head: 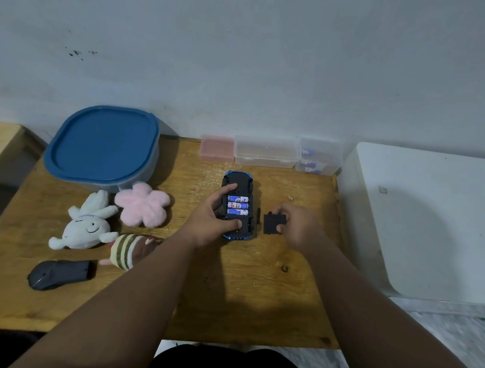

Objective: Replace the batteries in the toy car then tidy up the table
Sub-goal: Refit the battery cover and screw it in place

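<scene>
1. Under my left hand (pixel 212 213) lies the toy car (pixel 237 206), belly up on the wooden table (pixel 231 294); my forefinger rests on its far end and my thumb presses its near end, so the hand spans the car in a wide, loose grip.
2. Between that finger and thumb I see the open battery bay with three batteries (pixel 237 205) seated side by side.
3. Just right of that hand, a thin dark screwdriver (pixel 258 220) lies alongside the car.
4. My right hand (pixel 298 225) is curled partway shut, fingertips pinching the black battery cover (pixel 273 224), which sits flat on the table beside the screwdriver.
5. Beyond both hands, against the wall, stand a pink box (pixel 217 148), a clear box (pixel 266 151) and a small clear box holding batteries (pixel 319 156).
6. Left of my left hand lie a pink flower plush (pixel 143 204), a white bunny plush (pixel 85 224), a striped plush (pixel 124 249), a dark mouse (pixel 59 273) and a blue-lidded container (pixel 102 147).
</scene>
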